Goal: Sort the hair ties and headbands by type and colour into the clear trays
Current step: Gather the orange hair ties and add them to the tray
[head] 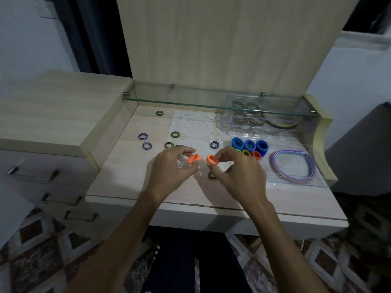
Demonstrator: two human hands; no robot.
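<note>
My left hand (172,170) pinches an orange hair tie (194,159) above the desk. Beside it, my right hand (239,173) pinches a second orange hair tie (212,160). The near clear tray (317,182) on the right holds three blue ties (249,144), small green, yellow and red-orange ties behind my right fingers, and purple headbands (294,166). Thin green ties (175,134) and purple ties (143,136) lie loose on the desk. A dark tie (211,176) peeks out under my right hand.
A far clear tray (230,123) under the glass shelf (211,103) holds dark thin ties and a yellow-dark headband (283,125). A white lace mat (194,125) covers the desk's middle. A drawer unit (42,144) stands to the left.
</note>
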